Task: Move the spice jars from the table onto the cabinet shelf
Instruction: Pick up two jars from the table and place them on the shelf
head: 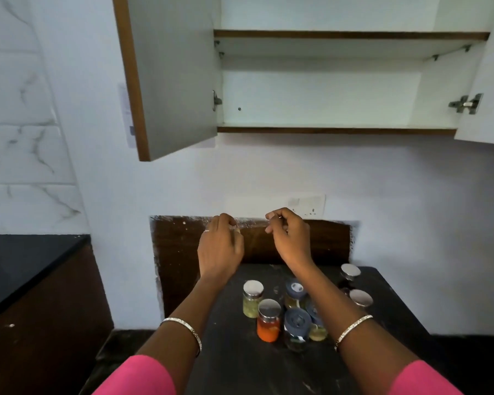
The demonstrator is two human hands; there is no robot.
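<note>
Nothing moved up yet, going by how things lie. High above the fingers: the cabinet (337,81), both doors swung wide, lower cabinet shelf (337,125) bare, upper shelf (351,35) bare too. Lots of room in there, and a clear way up past the white wall. Worth watching the left door (171,81), hanging out low above the left fingers with a sharp brown corner at the bottom, and the right door (488,109) off to the far side of the right fingers. Below and behind the fingers: the dark table (240,360), back edge close under the palms, right edge just past the far lids. Still on it, below the wrists, all the spice jars (294,306), packed close, some touching. Orange jar (268,320) and yellow-green jar (252,299) with silver lids nearest the left wrist; blue-lid jars (297,325) in the middle; two more silver lids (354,283) partly hidden by the right arm. Left hand (220,249) up in the air, fingers loosely curled, holding nothing. Right hand (290,238) just beside it, not touching, fingers curled the same way, holding nothing. So every jar left to go, and tight gaps for reaching in between them.
</note>
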